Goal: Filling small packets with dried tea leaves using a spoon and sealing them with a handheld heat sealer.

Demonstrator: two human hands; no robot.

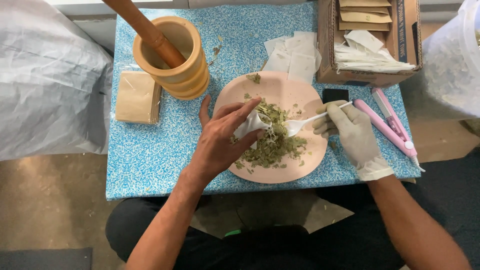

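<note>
White sachet [251, 125] sat pinched in the bare left hand [220, 142], mouth facing right. Just beyond it, the gloved right hand [350, 131] gripped a spoon [305, 122], bowl pointing left at the opening, over leaves [275, 145].

Both arms reach forward from the bottom of the view, and both are bare. The left hand [220, 137] is bare too. It is turned with its back up, its thumb sticks out to the side, and its fingers curl in and pinch together. The right hand [350, 132] wears a pale glove. Its fingers are bent in a loose fist, pinching near the thumb. The hands sit close, not touching.
</note>
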